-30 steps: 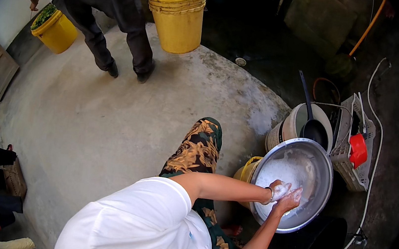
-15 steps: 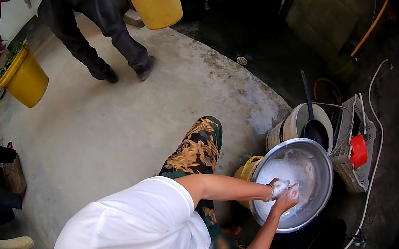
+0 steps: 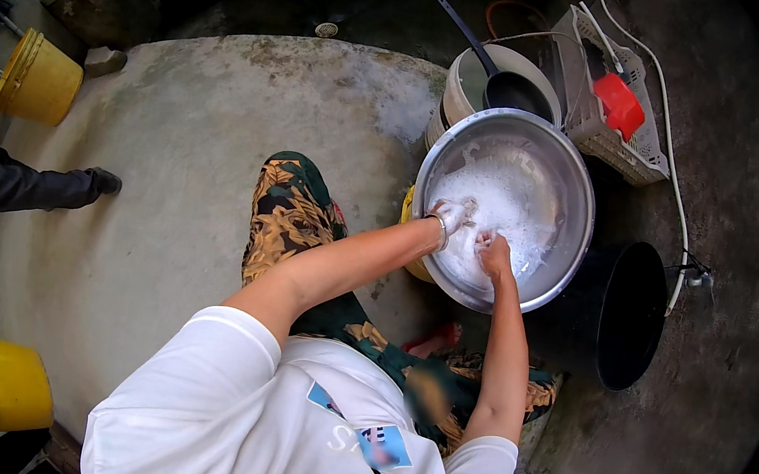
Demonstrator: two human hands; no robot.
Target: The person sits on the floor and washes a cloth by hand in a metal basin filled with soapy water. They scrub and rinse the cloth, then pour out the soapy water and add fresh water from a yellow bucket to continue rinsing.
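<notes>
Basin, a wide metal one, sat on the ground before the person's knees, full of white suds. Both hands were inside it: the left hand and right hand met over something pale in the foam; their grip could not be told. A black bucket stood just beside.

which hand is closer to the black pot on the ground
Right. The right hand is in the suds at the near side of the metal basin, toward the black pot. The left hand is farther left.
</notes>
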